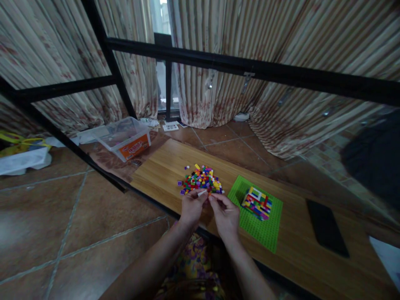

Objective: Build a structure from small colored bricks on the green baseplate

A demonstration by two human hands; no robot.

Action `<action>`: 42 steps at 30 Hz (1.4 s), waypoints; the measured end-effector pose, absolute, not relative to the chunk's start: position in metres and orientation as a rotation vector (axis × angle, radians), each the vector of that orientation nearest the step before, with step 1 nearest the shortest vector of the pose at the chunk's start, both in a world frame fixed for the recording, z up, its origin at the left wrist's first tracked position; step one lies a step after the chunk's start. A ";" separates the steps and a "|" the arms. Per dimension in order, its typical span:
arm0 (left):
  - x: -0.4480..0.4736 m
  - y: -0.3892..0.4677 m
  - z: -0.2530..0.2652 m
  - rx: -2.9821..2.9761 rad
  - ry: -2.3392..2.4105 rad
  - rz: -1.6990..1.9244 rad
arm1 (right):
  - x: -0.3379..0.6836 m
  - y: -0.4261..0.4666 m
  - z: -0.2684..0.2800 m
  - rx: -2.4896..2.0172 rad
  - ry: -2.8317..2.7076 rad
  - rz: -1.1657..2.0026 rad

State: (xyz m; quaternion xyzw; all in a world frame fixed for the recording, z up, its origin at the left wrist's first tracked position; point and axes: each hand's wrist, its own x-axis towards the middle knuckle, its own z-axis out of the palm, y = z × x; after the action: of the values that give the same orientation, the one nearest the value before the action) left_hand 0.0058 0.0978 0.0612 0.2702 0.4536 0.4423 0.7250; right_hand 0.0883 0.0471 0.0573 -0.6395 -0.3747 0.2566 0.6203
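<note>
Both hands meet at the near edge of a loose pile of coloured toy bricks (201, 178) on the wooden table. My left hand (191, 208) pinches a small white brick (202, 193) between thumb and fingers. Close against it, my right hand (225, 214) is closed, its fingertips at a small reddish piece too tiny to make out well. To the right lies a green baseplate (271, 233) with a multicoloured block of stacked bricks (258, 204) standing on it.
A dark phone-like slab (326, 227) lies on the wooden table (156, 168) at right. A clear plastic box (125, 139) with an orange label stands on the floor beyond the left end. Black metal bars (200, 54) cross in front of striped curtains (215, 25). Loose purple bricks (179, 183) lie left of the pile.
</note>
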 end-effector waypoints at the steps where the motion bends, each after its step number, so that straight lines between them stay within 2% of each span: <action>1: 0.007 0.097 0.061 0.613 1.005 1.008 | 0.087 0.047 0.057 -1.469 -0.847 0.582; 10: 0.004 0.103 0.062 0.603 1.052 0.900 | 0.098 0.047 0.050 -1.466 -1.038 0.509; 16: 0.008 0.136 0.055 0.900 1.153 0.877 | 0.119 0.071 0.038 -1.638 -1.139 0.409; 25: 0.007 0.156 0.040 1.016 1.155 0.879 | 0.121 0.083 0.042 -1.727 -1.267 0.328; 38: 0.009 0.132 0.064 0.728 0.926 1.048 | 0.102 0.094 0.050 -1.460 -0.916 0.675; 42: 0.008 0.128 0.066 0.857 0.909 1.075 | 0.098 0.095 0.049 -1.406 -0.780 0.721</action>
State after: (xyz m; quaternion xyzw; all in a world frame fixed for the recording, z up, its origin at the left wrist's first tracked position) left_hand 0.0082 0.1276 0.0659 0.3816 0.4047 0.4787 0.6793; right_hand 0.0977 0.0953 0.0490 -0.6155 -0.3413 0.3157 0.6364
